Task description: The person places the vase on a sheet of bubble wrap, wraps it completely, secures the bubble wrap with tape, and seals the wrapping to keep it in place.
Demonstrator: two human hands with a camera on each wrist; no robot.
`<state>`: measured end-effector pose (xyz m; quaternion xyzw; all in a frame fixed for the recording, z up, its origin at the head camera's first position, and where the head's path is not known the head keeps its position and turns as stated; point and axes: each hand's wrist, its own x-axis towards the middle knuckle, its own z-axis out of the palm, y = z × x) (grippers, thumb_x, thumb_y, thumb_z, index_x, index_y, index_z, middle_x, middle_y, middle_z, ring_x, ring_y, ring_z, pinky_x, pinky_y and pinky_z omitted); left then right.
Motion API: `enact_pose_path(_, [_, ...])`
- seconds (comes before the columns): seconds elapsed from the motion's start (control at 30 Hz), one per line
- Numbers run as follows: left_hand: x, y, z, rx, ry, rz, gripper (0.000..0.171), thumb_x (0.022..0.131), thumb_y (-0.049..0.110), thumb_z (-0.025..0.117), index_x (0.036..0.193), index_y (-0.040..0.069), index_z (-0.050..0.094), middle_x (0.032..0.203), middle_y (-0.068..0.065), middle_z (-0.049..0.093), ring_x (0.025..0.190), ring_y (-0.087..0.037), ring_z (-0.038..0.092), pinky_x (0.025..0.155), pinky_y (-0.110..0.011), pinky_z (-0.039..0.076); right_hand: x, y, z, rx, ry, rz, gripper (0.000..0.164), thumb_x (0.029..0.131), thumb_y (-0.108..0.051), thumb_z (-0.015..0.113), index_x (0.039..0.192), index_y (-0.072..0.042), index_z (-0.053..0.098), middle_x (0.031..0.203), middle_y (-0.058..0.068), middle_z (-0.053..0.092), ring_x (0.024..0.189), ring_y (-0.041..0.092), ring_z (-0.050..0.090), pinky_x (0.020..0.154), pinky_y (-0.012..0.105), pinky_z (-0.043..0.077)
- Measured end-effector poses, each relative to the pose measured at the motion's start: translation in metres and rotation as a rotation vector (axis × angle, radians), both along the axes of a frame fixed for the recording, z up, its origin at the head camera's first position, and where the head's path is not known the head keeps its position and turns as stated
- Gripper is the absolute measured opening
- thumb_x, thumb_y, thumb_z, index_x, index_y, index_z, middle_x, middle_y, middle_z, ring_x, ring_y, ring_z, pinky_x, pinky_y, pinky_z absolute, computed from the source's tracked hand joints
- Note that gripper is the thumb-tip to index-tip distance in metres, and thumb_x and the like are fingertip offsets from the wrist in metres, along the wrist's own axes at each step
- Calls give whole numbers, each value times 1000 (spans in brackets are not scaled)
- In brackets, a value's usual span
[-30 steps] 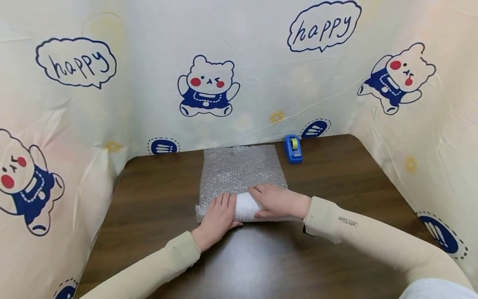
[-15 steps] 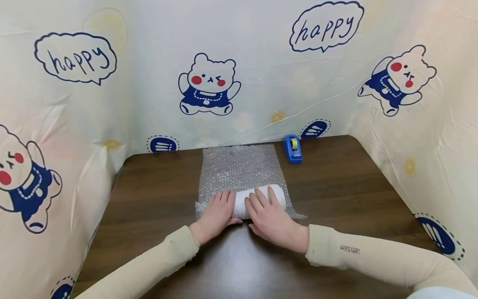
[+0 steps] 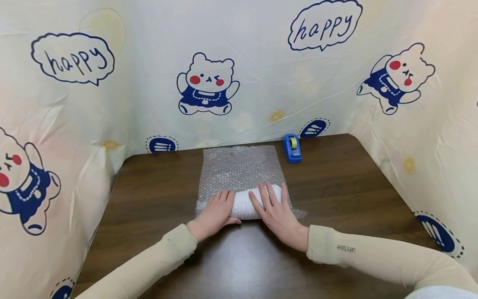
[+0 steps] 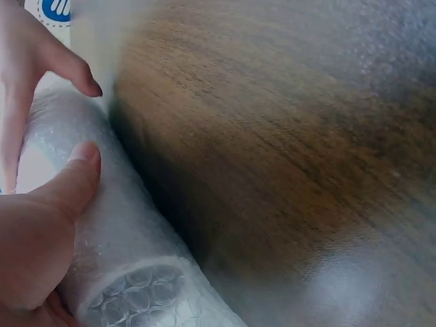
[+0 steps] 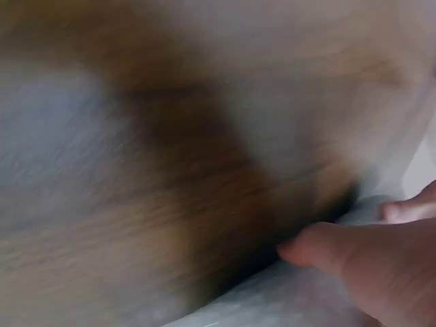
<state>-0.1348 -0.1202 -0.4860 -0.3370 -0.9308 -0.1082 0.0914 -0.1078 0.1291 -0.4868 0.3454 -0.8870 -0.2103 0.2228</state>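
A white cylinder wrapped in bubble wrap forms a roll [image 3: 244,206] lying crosswise at the near end of a flat bubble wrap sheet [image 3: 240,166]. My left hand [image 3: 216,211] grips the roll's left part, fingers over the top. In the left wrist view, the left thumb lies along the roll [image 4: 129,218] and clear bubbles show at its end. Spread, mostly straight fingers of my right hand [image 3: 278,216] rest on the roll's right part. The right wrist view is blurred, with the right hand [image 5: 381,272] over the roll's edge.
A blue tape dispenser [image 3: 293,148] with yellowish tape stands at the back of the brown wooden table [image 3: 149,191], right of the sheet. A printed cloth [image 3: 257,79] hangs round the back and sides of the table.
My right hand left the roll's right end, came nearer and onto its middle, then slid rightward with fingers spreading. The left hand stays nearly in place on the roll.
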Motion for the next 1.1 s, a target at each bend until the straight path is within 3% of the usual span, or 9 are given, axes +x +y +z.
enact_pose_path(0.2, [-1,-2,1,16,-9,-24,80,80,49,86,128,-7,53,115,-24,61,104,-40,61,84,-54,54,-14,4,-3,-17,68,82,49,108,-17,40,156,-8,41,137,28,57,128,44,56,108,60,44])
enact_pose_path(0.27, [-1,-1,1,10,-27,-22,79,83,51,84,128,-6,53,115,-23,62,104,-39,61,86,-53,54,-17,4,-3,-27,87,108,47,108,-13,36,153,-7,45,132,27,58,122,44,58,107,58,46])
enact_pose_path(0.37, [0,0,3,7,-67,-2,81,86,58,80,129,-5,53,115,-21,62,104,-37,62,88,-52,54,-22,5,-3,-58,81,134,50,102,-20,55,149,-6,48,128,25,58,117,43,58,105,56,47])
enact_pose_path(0.5, [1,1,5,8,-110,24,71,97,58,65,128,-5,54,113,-20,64,104,-36,63,90,-51,54,-25,5,0,-94,41,154,77,80,-32,82,145,-6,51,125,23,57,112,41,56,101,55,48])
enact_pose_path(0.6, [1,1,7,18,-139,33,55,108,41,49,133,-8,54,118,-24,64,110,-39,63,94,-53,52,-25,5,4,-101,8,159,81,75,-33,83,144,-6,52,123,21,56,108,39,56,97,53,49])
enact_pose_path(0.7, [0,1,8,18,-175,45,50,109,27,42,141,-10,49,129,-29,62,120,-43,60,100,-56,49,-24,5,7,-111,-37,158,81,74,-31,81,144,-6,52,122,20,56,105,38,55,95,53,48])
enact_pose_path(0.83, [-2,1,10,0,-192,72,50,107,27,40,144,-6,48,132,-26,64,123,-42,61,105,-59,45,-26,4,13,-133,-135,148,84,72,-32,84,144,-5,50,121,19,56,105,38,56,94,53,48])
enact_pose_path(0.97, [-4,3,11,-37,-152,117,46,106,29,40,139,-1,51,138,-24,61,131,-40,58,109,-67,38,-29,6,18,-133,-220,139,91,71,-39,88,145,-5,47,125,19,56,107,38,56,95,54,49])
enact_pose_path(1.1, [-5,6,12,-95,-32,133,51,106,32,42,146,1,50,159,-27,40,148,-42,39,113,-73,28,-33,8,22,-129,-270,149,97,69,-43,90,146,-5,45,127,19,56,109,38,56,95,54,49])
